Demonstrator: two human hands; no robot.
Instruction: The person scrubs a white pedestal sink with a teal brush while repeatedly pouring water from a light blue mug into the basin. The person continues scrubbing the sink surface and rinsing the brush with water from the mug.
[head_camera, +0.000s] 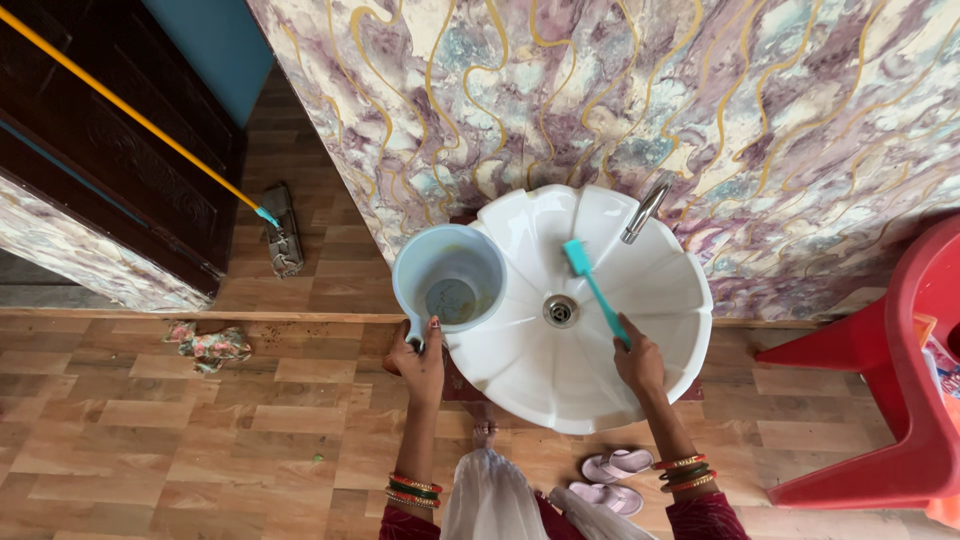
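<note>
A: Status at the basin?

B: Scrubbing step, by my read. Right hand (640, 362), fingers closed around the handle of a teal brush (595, 290); bristle head sits on the bowl of the white scalloped sink (520, 375), at about 1 o'clock from the drain (561, 311), just beside it.

A: Left?

B: Left hand (418, 360) grips the handle of a pale blue jug (450, 278), fingers wrapped shut. Jug rests at the sink's rim, 9 o'clock side. Looks to hold a little murky water at the bottom; hard to be sure.

A: Next move needs?

B: Judgement only: firm hold on the jug for any tilt toward the bowl, brush kept flat on the flutes. The tap (646, 210) at 1 o'clock shows no flow.

A: Sink condition?

B: Glossy, white, petal-ridged. No obvious grime visible from here.
</note>
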